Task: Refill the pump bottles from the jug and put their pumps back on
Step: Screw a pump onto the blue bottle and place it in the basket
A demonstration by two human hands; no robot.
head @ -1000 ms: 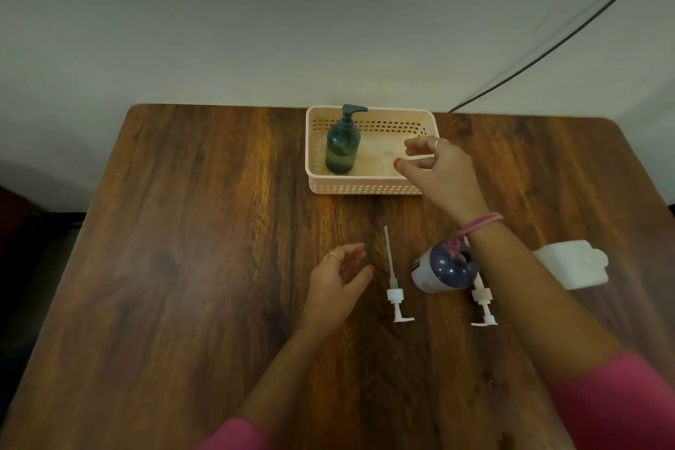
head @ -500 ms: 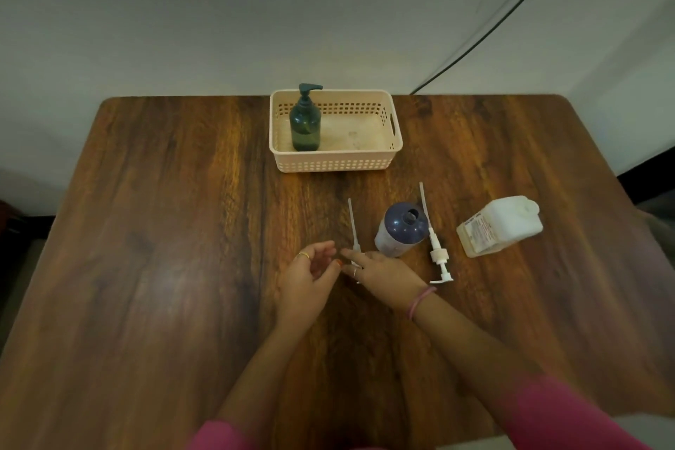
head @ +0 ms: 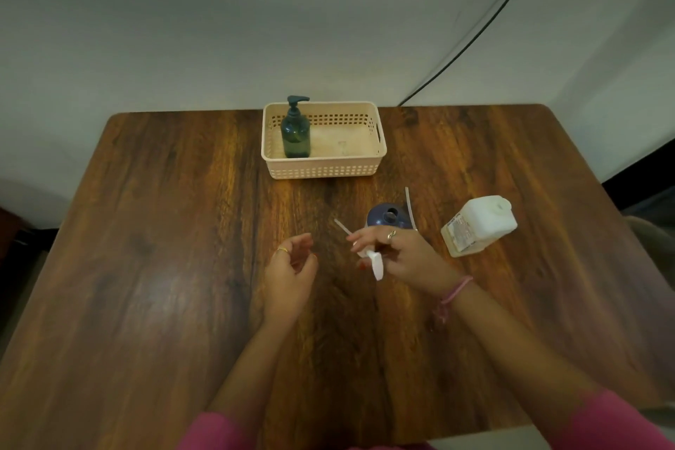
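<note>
My right hand (head: 405, 258) grips a white pump (head: 374, 263) lifted off the table, its thin tube pointing up and to the left. Just behind that hand stands a blue bottle (head: 387, 217) with an open neck and no pump. A second pump tube (head: 410, 206) pokes out to the bottle's right; its head is hidden by my hand. The white jug (head: 478, 225) stands to the right, capped. My left hand (head: 292, 268) hovers empty beside the pump, fingers curled and apart. A green pump bottle (head: 296, 133) with its pump on stands in the beige basket (head: 325, 170).
The wooden table (head: 146, 267) runs to a white wall behind the basket. A black cable (head: 475, 36) slants down that wall to the table's far right corner. Pink sleeves cover both of my forearms near the front edge.
My right hand came back from the basket, closed on the left pump lying on the table and lifted it. My left hand stayed beside it. The camera view shifted.
</note>
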